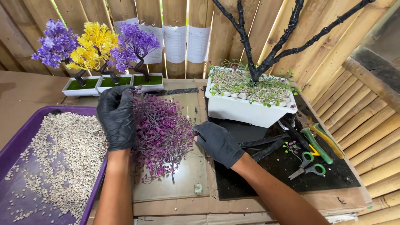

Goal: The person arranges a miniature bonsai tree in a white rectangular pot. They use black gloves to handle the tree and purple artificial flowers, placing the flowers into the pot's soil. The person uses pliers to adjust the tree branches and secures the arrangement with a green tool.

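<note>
The purple foliage cluster (161,135) is held between both gloved hands above the glass pane (183,183) on the counter (25,93). The fingers (114,100) of the left hand (118,118) are curled over the cluster's left and upper side, grasping it, while the fingers (200,130) of the right hand (218,143) are closed on its right edge, seemingly pinching a sprig. A sprig appears to be in the course of being separated from the bunch; a firm hold by the left hand and a clean pull by the right would be called for next. Left of the cluster lies a purple tray (16,141) of pale gravel (62,158). Right of it stand a white planter (246,108) with a bare black tree (266,41), and green-handled scissors (308,164) on a black mat (266,179). Behind the cluster three small finished trees (96,50) are lined up.
</note>
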